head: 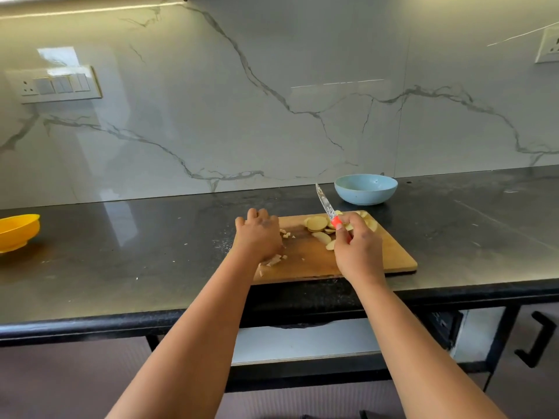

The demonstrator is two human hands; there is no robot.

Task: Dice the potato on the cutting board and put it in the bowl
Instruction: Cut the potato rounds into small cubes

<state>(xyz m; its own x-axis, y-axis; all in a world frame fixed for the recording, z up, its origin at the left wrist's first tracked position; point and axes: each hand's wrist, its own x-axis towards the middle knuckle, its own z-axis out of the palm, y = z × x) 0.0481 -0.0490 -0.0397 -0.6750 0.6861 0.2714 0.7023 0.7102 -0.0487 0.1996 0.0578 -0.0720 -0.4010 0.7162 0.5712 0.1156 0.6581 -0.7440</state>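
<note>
I am cupping my left hand (259, 234) over diced potato bits (273, 260) to gather them, while my right hand (357, 247) is gripping the knife (328, 208) blade-up, clear of the potato slices (319, 226).

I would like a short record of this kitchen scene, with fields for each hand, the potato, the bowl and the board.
left hand: palm down over small diced potato pieces, cupped
right hand: holds the orange-handled knife, blade pointing up and away
round potato slices: stacked on the board, not yet diced
light blue round bowl: behind the board; contents not visible
wooden cutting board: on the dark countertop
</note>
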